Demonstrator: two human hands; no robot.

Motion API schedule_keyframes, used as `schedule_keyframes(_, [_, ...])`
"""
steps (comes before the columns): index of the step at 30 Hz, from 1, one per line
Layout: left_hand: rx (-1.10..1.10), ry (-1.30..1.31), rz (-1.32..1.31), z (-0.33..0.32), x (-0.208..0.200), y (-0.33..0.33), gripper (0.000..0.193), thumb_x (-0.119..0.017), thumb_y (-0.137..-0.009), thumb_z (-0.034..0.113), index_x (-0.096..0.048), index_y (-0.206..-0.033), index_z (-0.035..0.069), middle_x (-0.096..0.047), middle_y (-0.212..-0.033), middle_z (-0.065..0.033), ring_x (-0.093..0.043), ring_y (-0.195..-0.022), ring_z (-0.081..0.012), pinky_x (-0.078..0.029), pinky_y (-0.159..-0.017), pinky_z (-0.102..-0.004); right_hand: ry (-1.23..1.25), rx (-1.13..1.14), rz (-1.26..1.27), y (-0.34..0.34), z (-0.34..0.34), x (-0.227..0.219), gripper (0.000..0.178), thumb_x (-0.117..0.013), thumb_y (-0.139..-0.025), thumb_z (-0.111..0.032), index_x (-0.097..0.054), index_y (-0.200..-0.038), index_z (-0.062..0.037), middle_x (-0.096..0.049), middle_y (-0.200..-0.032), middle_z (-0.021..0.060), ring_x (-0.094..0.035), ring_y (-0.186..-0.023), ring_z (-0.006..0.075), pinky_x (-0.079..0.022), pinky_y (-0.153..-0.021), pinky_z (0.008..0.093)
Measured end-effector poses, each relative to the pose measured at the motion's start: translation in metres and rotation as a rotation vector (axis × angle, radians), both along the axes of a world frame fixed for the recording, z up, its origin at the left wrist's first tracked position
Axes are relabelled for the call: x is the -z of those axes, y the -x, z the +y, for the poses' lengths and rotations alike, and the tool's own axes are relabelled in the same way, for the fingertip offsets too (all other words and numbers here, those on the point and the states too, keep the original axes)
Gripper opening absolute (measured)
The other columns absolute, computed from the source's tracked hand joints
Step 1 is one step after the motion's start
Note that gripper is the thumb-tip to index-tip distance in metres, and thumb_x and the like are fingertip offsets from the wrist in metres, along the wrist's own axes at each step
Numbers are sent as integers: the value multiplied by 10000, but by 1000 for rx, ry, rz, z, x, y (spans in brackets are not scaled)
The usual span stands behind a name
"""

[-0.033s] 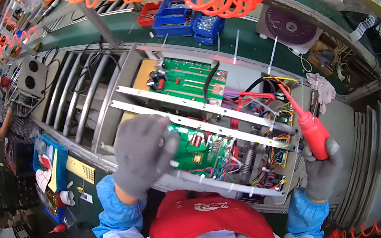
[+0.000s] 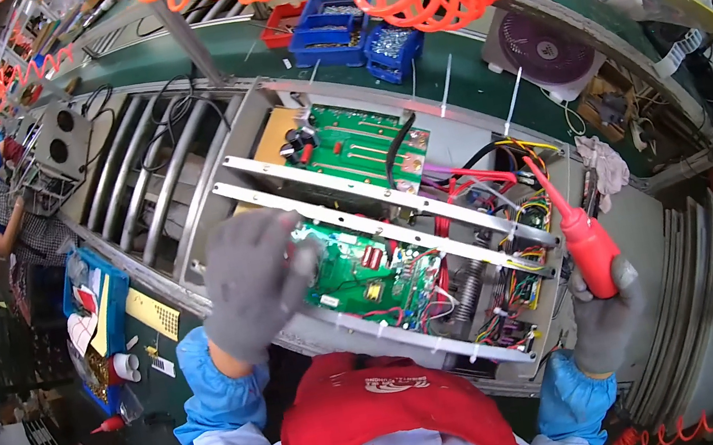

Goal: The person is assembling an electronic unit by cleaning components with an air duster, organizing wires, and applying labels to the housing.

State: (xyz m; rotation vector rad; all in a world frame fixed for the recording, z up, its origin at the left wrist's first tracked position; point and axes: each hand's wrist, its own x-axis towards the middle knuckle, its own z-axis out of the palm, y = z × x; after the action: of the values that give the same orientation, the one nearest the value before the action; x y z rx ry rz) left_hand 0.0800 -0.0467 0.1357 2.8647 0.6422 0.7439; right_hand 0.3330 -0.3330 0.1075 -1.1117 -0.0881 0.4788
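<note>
My right grip [image 2: 607,327] is wrapped round a red bottle [image 2: 591,249], fingers closed on its lower body. My left grip [image 2: 253,282] has bent fingers at the left end of the near green board [image 2: 353,284]; I can't tell if it pinches anything, fingertips blend in there.

Step in hand, my read: work on the near board, left hand at it, bottle held ready on the right. Next move likely calls for bringing the spout left and nearer without snagging the wires [image 2: 516,316] or knocking the metal strip [image 2: 357,224] on the far side of that board.

Bottle sits inside the right grip, spout up, tilted far and left, at the right end of the open metal chassis [image 2: 433,342]. Board lies well left of that grip, just right of my left one.
</note>
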Motion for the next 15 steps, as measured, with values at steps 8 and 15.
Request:
schedule_keyframes(8, [-386,-31,-138,30,49,81,250,-652,-862,234,-666,-1044,63,-647,-984,-108,-605,-950,-310,-450,-857,-423,-218,59,143,15,-35,4,499,-651,-899,-374,-529,-1159,34,-609,-901,140,-539,-634,164,-415,-508,247])
schedule_keyframes(15, [-258,-174,-292,46,83,71,182,-612,-833,133,-662,-985,47,-650,-949,-115,-592,-985,-323,-449,-918,-439,-529,164,328,35,-119,60,514,-627,-912,-371,-500,-1188,43,-589,-973,135,-549,-752,166,-450,-569,273])
